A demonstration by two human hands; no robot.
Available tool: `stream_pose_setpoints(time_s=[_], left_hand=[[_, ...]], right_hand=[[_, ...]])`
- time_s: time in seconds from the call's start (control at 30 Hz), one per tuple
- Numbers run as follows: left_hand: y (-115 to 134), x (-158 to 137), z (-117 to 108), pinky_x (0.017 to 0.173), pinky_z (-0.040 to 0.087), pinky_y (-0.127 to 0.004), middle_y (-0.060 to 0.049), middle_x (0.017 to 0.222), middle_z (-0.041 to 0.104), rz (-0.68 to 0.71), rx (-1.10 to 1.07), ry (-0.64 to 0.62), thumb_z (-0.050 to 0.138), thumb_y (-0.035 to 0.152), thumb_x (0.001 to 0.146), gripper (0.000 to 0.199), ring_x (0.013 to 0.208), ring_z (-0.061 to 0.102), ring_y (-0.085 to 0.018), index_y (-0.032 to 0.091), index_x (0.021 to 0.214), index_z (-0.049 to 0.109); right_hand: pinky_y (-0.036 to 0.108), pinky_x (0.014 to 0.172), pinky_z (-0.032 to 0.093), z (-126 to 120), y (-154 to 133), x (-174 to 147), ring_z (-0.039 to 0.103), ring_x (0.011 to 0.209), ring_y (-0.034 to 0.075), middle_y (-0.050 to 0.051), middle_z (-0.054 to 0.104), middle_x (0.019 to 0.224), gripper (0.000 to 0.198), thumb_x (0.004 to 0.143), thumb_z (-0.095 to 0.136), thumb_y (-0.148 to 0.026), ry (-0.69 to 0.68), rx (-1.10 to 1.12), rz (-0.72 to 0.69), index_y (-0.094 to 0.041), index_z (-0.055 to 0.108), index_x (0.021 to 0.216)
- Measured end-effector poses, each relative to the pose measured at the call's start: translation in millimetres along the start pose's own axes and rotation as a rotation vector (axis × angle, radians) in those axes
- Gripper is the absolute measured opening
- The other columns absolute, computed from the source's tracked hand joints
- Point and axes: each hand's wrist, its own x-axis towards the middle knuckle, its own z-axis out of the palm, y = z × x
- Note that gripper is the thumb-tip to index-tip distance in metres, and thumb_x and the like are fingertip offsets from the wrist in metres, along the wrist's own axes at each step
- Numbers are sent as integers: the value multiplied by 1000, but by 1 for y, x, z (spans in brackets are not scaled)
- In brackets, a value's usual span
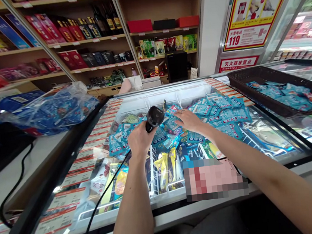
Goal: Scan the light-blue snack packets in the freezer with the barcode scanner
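Observation:
My left hand (pixel 140 138) is wrapped round the handle of a black barcode scanner (pixel 155 116), whose cable runs down past my forearm. The scanner head is held over the packets in the freezer. My right hand (pixel 189 120) reaches out with fingers spread, touching or just above the blue packets (pixel 170 124) at the middle; the fingertips are partly lost among them. More blue packets (pixel 222 109) lie heaped to the right. Nearer me, yellow ice cream packs (pixel 165 164) lie between white wire dividers (pixel 153 173).
A chest freezer (pixel 134 97) with glass lids stands before me. To the right, a dark basket (pixel 278 106) holds blue packets. On the left, a clear plastic bag (pixel 56 107) of blue packets rests on a counter. Stocked shelves (pixel 80 43) stand behind.

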Motion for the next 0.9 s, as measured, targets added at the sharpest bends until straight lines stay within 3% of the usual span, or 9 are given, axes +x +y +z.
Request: stream_pose_setpoints(time_s=[0.07, 0.17, 0.3, 0.37, 0.53, 0.67, 0.77, 0.9], left_hand=[[1, 0, 0, 61, 39, -29, -9, 92, 69, 11, -5, -3, 42, 60, 81, 49, 84, 64, -26, 23, 105, 61], [1, 0, 1, 60, 39, -29, -8, 91, 69, 30, -16, -14, 40, 60, 81, 49, 83, 64, -26, 23, 106, 61], [1, 0, 2, 60, 38, -29, -7, 92, 69, 32, -16, -16, 41, 61, 81, 49, 83, 64, -26, 23, 106, 60], [1, 0, 2, 60, 38, -29, -7, 92, 68, 38, -17, -8, 41, 61, 81, 48, 82, 63, -25, 23, 104, 61], [3, -2, 2, 59, 37, -28, -7, 94, 69, 75, -16, -14, 42, 60, 81, 46, 83, 63, -25, 24, 103, 60], [8, -3, 1, 59, 37, -27, -7, 96, 69, 120, -18, -38, 44, 57, 81, 44, 88, 63, -25, 24, 105, 59], [13, -4, 0, 59, 36, -26, -6, 95, 69, 164, -37, -47, 45, 56, 81, 42, 87, 63, -24, 23, 104, 60], [22, -7, 5, 59, 36, -25, -5, 92, 69, 249, -51, -45, 48, 52, 81, 37, 85, 63, -22, 23, 100, 60]], right_hand=[[38, 103, 32, 7, 4, 13, 39, 128, 23, 10, 42, 142, 54, 90, 43, -46, -70, 59, -77, -18, 43, 136], [41, 99, 37, 11, 6, 27, 42, 125, 27, 9, 45, 139, 66, 83, 52, -51, -169, 90, -64, -23, 36, 140], [43, 93, 40, 7, 2, 30, 45, 117, 32, 13, 55, 120, 86, 61, 70, -62, -127, 45, 0, -19, 48, 132], [42, 92, 41, 4, 2, 28, 46, 114, 32, 14, 56, 115, 84, 55, 73, -63, -62, 38, 70, -18, 55, 124], [38, 88, 42, -2, 24, 21, 55, 99, 26, 10, 63, 96, 45, 69, 67, -52, 129, 129, 390, -17, 67, 97], [35, 77, 47, -8, 49, 7, 60, 81, 20, 4, 65, 81, 27, 75, 62, -44, 217, 412, 549, -18, 67, 83], [35, 66, 51, -5, 62, -11, 60, 71, 18, 5, 65, 82, 30, 75, 60, -43, 328, 657, 609, -17, 62, 89], [37, 57, 54, 6, 69, -35, 62, 67, 19, 6, 65, 90, 46, 77, 56, -39, 429, 942, 634, -17, 46, 116]])
